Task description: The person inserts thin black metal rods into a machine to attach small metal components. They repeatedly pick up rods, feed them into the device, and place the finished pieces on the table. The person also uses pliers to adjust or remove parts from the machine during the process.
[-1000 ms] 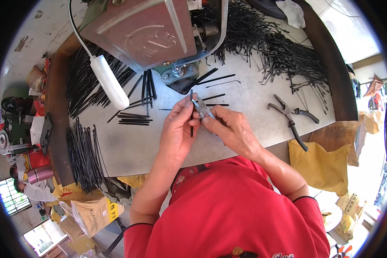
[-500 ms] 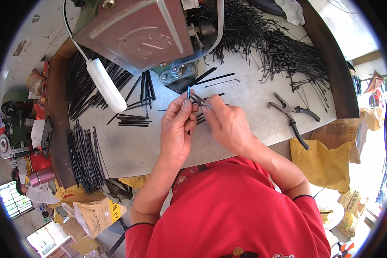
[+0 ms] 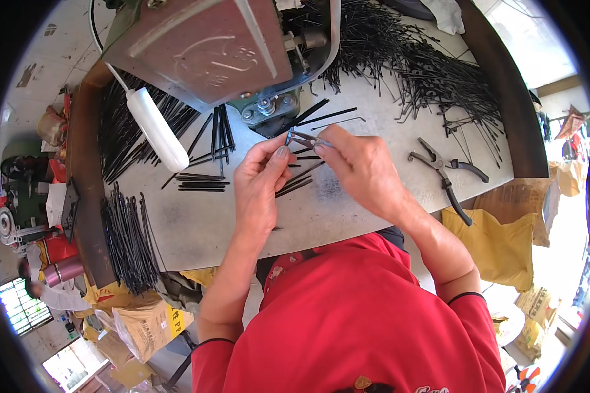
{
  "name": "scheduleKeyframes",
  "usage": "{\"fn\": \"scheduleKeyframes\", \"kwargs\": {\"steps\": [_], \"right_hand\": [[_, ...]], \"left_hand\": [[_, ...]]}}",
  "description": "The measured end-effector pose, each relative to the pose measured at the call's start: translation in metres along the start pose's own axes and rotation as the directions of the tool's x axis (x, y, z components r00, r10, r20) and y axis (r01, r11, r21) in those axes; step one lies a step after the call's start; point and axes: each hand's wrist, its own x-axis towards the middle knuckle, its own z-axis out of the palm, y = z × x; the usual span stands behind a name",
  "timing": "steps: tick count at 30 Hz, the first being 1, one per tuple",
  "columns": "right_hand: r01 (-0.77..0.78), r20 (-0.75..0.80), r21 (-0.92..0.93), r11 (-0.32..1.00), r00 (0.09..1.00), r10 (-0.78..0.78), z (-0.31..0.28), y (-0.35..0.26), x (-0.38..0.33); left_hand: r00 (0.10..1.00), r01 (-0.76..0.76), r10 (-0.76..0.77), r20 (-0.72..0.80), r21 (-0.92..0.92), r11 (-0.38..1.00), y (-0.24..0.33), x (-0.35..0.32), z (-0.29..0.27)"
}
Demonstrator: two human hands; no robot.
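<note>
My left hand (image 3: 258,180) is closed, thumb and fingertips pinching a small, thin piece (image 3: 289,139) with a bluish shine; most of it is hidden by the fingers. In my closed right hand (image 3: 367,164) are small pliers (image 3: 304,139), their jaws pointing left and meeting the piece at my left fingertips. Whether the jaws grip it is too small to tell. Short black rods (image 3: 295,186) lie on the metal tabletop (image 3: 196,252) beneath and between my hands. Beyond my fingertips is a thin rod with a bent end (image 3: 347,121).
A reddish-brown machine head (image 3: 203,52) overhangs the far side, with a white lamp (image 3: 158,131) at its left. Piles of black rods lie far left, near left (image 3: 130,239) and far right (image 3: 432,78). Larger black-handled pliers (image 3: 444,175) rest on the right. Raised brown edging (image 3: 505,85) borders the table.
The pliers' jaws have come to the top of the small piece, and my right hand has shifted slightly right and up. My left hand has moved slightly left.
</note>
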Motion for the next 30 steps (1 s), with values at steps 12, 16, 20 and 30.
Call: {"fn": "scheduleKeyframes", "kwargs": {"steps": [12,16,20,30], "right_hand": [[-0.469,0.393,0.419,0.777,0.865,0.311,-0.026,0.004,0.012],[-0.268,0.282,0.249,0.931,0.94,0.195,-0.029,0.008,0.012],[0.053,0.008,-0.043,0.998,0.999,-0.052,-0.001,-0.002,-0.015],[-0.412,0.365,0.423,0.807,0.893,0.265,0.016,-0.021,-0.026]], "left_hand": [[0.997,-0.067,0.06,0.048,0.157,0.985,0.005,-0.001,-0.002],[0.956,-0.293,0.251,0.15,0.489,0.822,0.013,0.002,-0.005],[0.998,-0.064,0.054,0.041,0.313,0.948,0.014,-0.002,-0.003],[0.99,0.123,-0.13,0.059,0.106,0.987,0.021,-0.016,-0.019]]}}
